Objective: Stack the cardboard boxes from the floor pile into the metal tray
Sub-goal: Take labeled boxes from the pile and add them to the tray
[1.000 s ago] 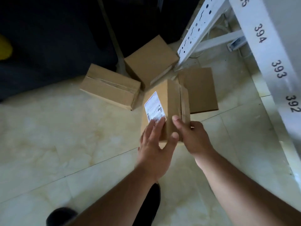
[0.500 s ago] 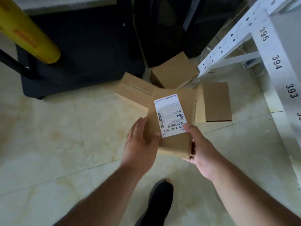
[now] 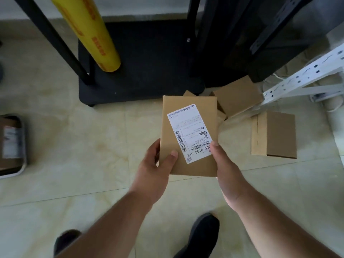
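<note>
Both my hands hold a brown cardboard box (image 3: 188,108) with a white shipping label, lifted above the floor at centre. My left hand (image 3: 154,166) grips its lower left edge, thumb on top. My right hand (image 3: 226,170) grips the lower right corner, thumb on the label. Behind it lie more boxes of the floor pile: one tilted box (image 3: 238,95) and one flat box (image 3: 273,135) to the right. The metal tray (image 3: 23,164) shows at the left edge, with a labelled box (image 3: 10,140) inside.
A black trolley base (image 3: 141,67) with black posts stands ahead, a yellow film roll (image 3: 87,30) leaning over it. A white perforated shelf frame (image 3: 301,77) is at the right. My two dark shoes (image 3: 202,235) are on the tiled floor below.
The labelled box has come up off the floor pile and toward me, label now face up. The view has swung left, bringing the tray into sight.
</note>
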Tool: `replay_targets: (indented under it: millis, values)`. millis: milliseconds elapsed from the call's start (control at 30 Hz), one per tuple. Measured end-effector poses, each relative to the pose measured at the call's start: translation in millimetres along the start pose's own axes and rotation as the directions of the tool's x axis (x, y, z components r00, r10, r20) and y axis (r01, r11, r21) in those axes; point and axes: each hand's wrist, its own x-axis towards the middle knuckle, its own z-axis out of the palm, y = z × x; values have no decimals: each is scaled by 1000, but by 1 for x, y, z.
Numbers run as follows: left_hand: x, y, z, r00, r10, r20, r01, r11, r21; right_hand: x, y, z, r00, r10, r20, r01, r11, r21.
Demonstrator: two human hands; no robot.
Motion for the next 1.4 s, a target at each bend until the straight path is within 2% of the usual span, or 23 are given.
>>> replay_targets:
  millis: [267,500,700,833,1000,1267,1400]
  values:
    - [3,12,-71,999,16,-29,-16,1000,-4,4,-22,64,993,84,-84,-94,988,-126]
    - [-8,21,-165,992,14,-123,-20,998,-51,-4,-40,159,999,-28,-46,14,959,-284]
    - [-24,20,-249,971,-4,-237,-20,995,-97,-12,-49,244,996,-90,14,90,946,-310]
    - [-36,22,-302,943,-15,-333,-29,992,-126,-24,-61,302,991,-117,65,132,933,-334]
    - [-55,33,-365,923,-10,-385,-57,985,-162,-38,-74,371,986,-140,87,162,922,-350]
    - [-80,39,-452,828,61,-557,-131,987,-87,-57,-94,468,970,-181,163,225,922,-316]
    - [-85,36,-490,799,34,-600,-160,974,-158,-60,-100,515,958,-187,219,254,905,-341]
